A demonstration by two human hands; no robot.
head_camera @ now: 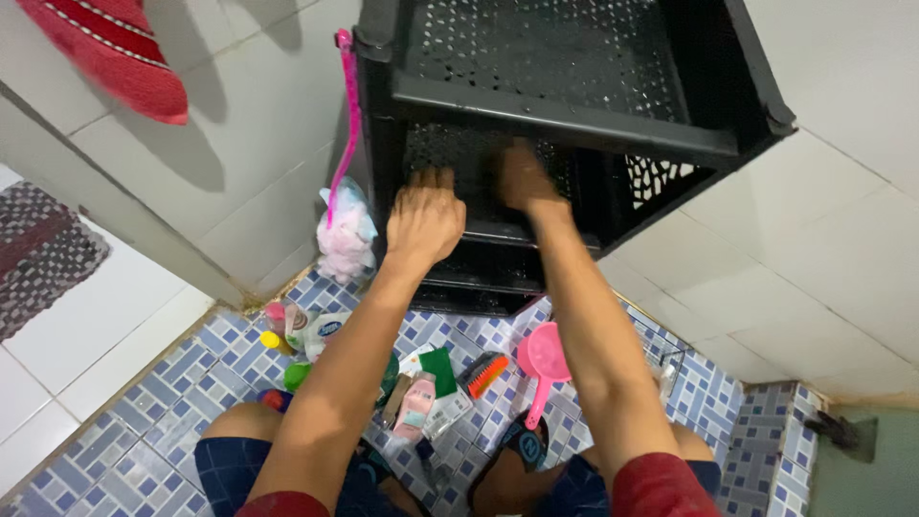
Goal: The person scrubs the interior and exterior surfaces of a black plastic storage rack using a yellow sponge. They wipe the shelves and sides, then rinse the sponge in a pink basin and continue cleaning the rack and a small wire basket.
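Person crouched on a blue-and-white mosaic tile floor (144, 431), both arms stretched forward into a black plastic shelf rack (574, 115) that stands in the far corner against white tiled walls (814, 239).

Left hand (424, 218): palm down on the front of a middle shelf, fingers curled over its edge, loosely together, gripping the lip rather than any loose item. Right hand (522, 180): reached deeper, just right of the left hand, flat against the perforated shelf surface (450, 153); fingers blurred, so cannot tell if they are spread or pinching anything. Hands are near each other, not touching.

The rack has perforated tiers; the top tier is nearest the camera, lower tiers show below the hands.

Left of the rack: a pink long-handled brush (349, 105) leaning against the rack's left post, and a pale pink-and-blue bath pouf (347, 235) at its foot against the wall. Far upper left: a red towel (115, 53) hanging on the wall.

On the floor near the knees: a pink plastic scoop (544, 359), an orange-bristled scrub brush (485, 371), a green sponge (439, 369), a pink tube (417, 404), small bottles (287, 325) on the left. A dark sandal (522, 445) on the right foot. Patterned mat (43, 249) on the far left.
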